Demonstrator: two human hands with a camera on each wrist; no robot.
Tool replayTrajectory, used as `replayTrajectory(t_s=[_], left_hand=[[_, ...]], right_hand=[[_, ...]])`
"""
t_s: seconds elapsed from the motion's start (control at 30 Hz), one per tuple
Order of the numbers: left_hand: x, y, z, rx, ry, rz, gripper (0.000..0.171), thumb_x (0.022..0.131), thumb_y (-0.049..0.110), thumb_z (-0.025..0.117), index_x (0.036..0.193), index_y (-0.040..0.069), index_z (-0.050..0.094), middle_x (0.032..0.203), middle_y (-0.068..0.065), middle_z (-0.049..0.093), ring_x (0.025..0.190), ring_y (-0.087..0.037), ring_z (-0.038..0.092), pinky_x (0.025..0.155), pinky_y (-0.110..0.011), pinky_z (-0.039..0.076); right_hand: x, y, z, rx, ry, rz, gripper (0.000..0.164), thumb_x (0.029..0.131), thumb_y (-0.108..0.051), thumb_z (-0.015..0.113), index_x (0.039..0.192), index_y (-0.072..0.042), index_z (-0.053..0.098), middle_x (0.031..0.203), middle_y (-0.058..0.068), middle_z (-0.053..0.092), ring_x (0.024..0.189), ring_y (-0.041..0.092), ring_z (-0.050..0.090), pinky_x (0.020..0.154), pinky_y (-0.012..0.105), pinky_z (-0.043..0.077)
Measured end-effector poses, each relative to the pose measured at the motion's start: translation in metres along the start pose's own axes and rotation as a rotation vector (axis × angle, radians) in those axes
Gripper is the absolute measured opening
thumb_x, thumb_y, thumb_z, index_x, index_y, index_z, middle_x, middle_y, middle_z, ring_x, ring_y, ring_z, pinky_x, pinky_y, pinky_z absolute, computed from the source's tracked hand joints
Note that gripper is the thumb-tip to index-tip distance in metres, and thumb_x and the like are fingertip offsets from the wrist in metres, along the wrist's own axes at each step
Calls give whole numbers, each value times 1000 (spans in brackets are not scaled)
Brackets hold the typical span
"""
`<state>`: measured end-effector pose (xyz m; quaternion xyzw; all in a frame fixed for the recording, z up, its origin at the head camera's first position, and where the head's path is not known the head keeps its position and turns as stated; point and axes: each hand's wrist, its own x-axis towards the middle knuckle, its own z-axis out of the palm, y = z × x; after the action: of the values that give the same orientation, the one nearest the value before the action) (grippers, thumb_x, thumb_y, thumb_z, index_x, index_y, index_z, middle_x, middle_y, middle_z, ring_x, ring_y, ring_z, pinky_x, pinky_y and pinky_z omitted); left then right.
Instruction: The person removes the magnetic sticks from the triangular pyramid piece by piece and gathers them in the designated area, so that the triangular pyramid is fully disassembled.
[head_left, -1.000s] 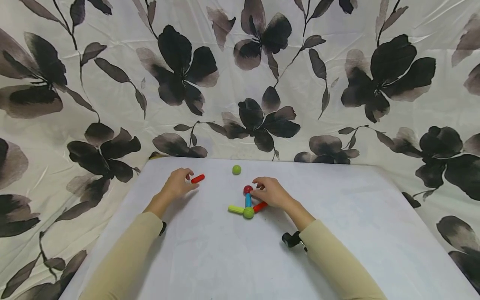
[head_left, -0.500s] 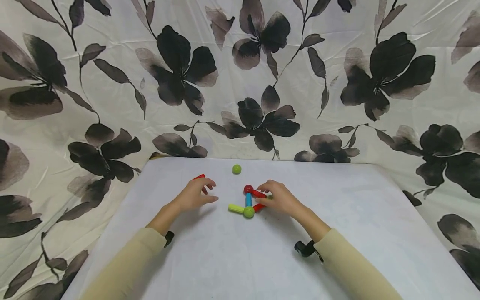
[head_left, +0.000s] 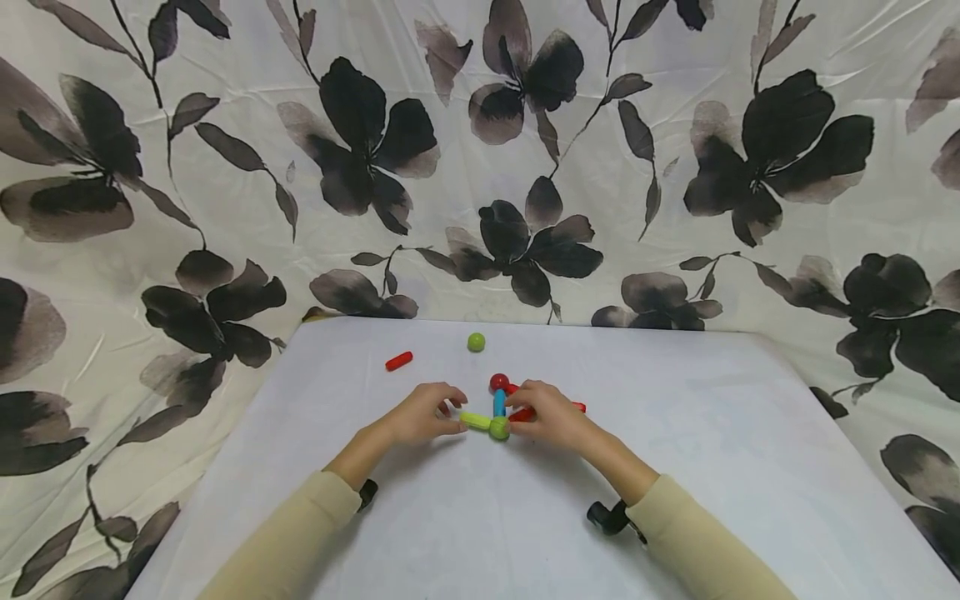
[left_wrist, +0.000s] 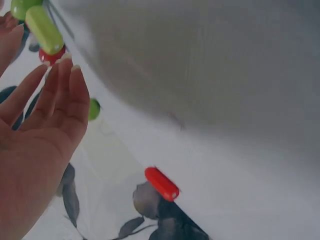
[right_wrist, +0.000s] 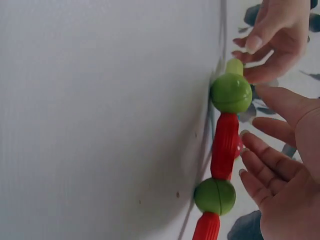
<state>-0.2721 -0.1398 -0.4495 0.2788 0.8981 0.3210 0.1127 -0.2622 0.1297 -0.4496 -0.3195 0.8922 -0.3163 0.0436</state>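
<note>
Both hands are over a little ball-and-rod toy build in the middle of the white tabletop [head_left: 465, 525], one on each side of it. The left hand [head_left: 420, 414] is on the left with its thumb and fingers apart, right by the free end of the yellow-green rod [head_left: 474, 421]; it doesn't seem to have hold of anything, and I can't tell if a fingertip is touching the rod. That rod sticks out left from a green ball [head_left: 498, 428] at the near end of the build. From that ball a blue rod [head_left: 499, 403] runs to a red ball [head_left: 499, 382] on the far side, and a ridged red rod [right_wrist: 225, 145] heads right to a second green ball [right_wrist: 215, 196], which the right hand hides in the head view. Another red rod [head_left: 513, 389] starts at the red ball and goes right, disappearing behind the fingers, and one more, the outer red rod [head_left: 580, 407], pokes out past the hand on the right. The right hand [head_left: 553, 417] has its fingers loosely extended along the right side of the build; no clear grip, and whether the tips actually touch the rods I can't say. Two loose bits lie farther off: a spare red rod [head_left: 399, 361] far and to the left, and a spare green ball [head_left: 476, 342] near the table's far edge. Behind all that hangs a pale floral cloth [head_left: 450, 242]. Both arms wear beige sleeves [head_left: 288, 533], with a black wrist device [head_left: 609, 518] on each.
</note>
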Motion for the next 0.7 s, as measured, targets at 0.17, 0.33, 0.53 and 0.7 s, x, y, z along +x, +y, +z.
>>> replayTrajectory(t_s=[0.17,0.33,0.53,0.7], left_hand=[[6,2,8,-16,-29,-32,29,91,14,78,116,1,71,104,-5,68,89,-19,59,81,-32,52],[13,1,11,-5,-31,-36,22,90,14,79,109,4,73,98,-3,68,86,-15,58,79,-28,51],[20,-1,10,-13,-48,-31,14,89,13,81,101,7,76,91,1,68,82,-14,58,76,-27,51],[22,-2,8,-35,-57,-39,11,87,13,83,94,9,77,83,3,66,78,-13,55,72,-26,49]], right_hand=[[2,-3,5,-16,-14,-42,28,89,-18,81,112,-3,76,104,9,68,96,27,60,85,40,53],[4,0,9,-35,-24,-54,23,88,-17,83,107,-7,79,100,4,68,95,24,60,84,35,53],[6,3,11,-3,-29,-52,22,87,-15,84,107,-7,79,99,1,69,95,23,61,84,35,54],[7,5,11,5,-22,-86,20,87,-14,83,104,-5,79,95,2,69,89,23,60,77,30,52]])
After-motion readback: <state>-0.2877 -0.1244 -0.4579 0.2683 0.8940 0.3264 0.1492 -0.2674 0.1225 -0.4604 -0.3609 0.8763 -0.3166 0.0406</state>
